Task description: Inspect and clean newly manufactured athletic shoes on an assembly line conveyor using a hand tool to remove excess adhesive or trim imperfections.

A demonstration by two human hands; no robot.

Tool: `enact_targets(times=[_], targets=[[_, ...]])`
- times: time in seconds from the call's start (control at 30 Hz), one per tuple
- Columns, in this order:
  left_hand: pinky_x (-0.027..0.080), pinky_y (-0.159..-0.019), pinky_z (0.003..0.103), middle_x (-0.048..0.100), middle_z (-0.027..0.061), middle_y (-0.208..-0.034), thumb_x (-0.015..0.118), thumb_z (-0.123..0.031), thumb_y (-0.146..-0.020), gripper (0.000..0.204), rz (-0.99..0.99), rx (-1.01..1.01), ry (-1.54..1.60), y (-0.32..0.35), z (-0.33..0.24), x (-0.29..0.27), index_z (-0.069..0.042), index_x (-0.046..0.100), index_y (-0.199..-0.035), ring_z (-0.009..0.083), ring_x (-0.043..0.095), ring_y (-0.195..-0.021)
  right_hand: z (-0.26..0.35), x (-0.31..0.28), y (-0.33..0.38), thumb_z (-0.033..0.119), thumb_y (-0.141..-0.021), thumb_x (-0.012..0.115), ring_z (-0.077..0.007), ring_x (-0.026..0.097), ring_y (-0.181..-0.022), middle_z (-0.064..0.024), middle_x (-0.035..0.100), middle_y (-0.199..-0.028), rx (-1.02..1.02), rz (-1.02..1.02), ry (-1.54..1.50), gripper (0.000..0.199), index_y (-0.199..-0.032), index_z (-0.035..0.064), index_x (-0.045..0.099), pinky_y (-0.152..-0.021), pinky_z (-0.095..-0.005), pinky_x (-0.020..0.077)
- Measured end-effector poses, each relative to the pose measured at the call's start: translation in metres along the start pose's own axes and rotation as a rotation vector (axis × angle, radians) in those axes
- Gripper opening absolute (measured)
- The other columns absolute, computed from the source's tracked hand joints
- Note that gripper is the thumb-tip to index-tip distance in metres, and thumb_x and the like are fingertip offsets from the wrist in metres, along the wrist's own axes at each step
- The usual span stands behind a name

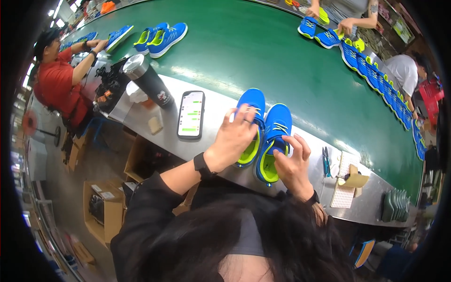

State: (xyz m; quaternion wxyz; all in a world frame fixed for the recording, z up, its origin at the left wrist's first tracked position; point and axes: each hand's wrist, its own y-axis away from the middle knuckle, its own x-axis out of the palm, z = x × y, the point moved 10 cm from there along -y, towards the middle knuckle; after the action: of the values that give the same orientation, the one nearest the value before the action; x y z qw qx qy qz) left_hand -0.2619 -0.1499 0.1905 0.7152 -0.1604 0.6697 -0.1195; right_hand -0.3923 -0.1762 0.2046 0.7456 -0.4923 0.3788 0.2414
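Observation:
Two blue sneakers with lime-green linings stand side by side in front of me, toes pointing away. On the left sneaker [252,97], the bent fingers of my left hand [231,141] close over the pale laces and tongue. My right hand [295,164] is at the opening of the right sneaker [279,117]. Its thumb reaches inside the collar and its index finger bends over the tongue, gripping that edge. The laces of the right sneaker show plainly; those of the left one are partly under my fingers.
A phone [190,115] and a dark tumbler [149,82] stand left on the metal ledge [162,136]. Thread snips [326,162] and a sticker sheet [343,183] lie right. Beyond runs a green belt [225,51] with more sneakers [167,40]. Co-workers [61,75] handle shoes nearby.

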Motion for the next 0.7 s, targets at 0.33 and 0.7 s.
enact_targets(times=[0.33,0.7], targets=[[0.053,-0.080,0.035,0.058,0.0096,-0.105,0.061,-0.010,-0.070,0.016,-0.060,0.255,0.458,-0.001,-0.010,-0.005,-0.008,0.059,-0.086,0.0243,0.060,-0.099,-0.016,0.014,-0.009,-0.007,-0.064,0.065,-0.0305,0.059,-0.113,-0.0120,0.060,-0.111,0.011,0.072,-0.428,0.020,-0.080,0.0025,0.061,-0.087,-0.0387,0.0517],[0.045,-0.091,0.038,0.045,0.0200,-0.119,0.062,-0.002,-0.076,0.051,-0.025,-0.749,0.921,0.067,0.045,0.077,0.001,0.043,-0.124,0.0292,0.052,-0.107,-0.080,0.053,0.066,0.004,-0.079,0.064,-0.0252,0.057,-0.109,-0.0178,0.054,-0.122,0.845,0.249,-0.465,0.064,-0.138,-0.0038,0.038,-0.095,-0.0333,0.0447]])
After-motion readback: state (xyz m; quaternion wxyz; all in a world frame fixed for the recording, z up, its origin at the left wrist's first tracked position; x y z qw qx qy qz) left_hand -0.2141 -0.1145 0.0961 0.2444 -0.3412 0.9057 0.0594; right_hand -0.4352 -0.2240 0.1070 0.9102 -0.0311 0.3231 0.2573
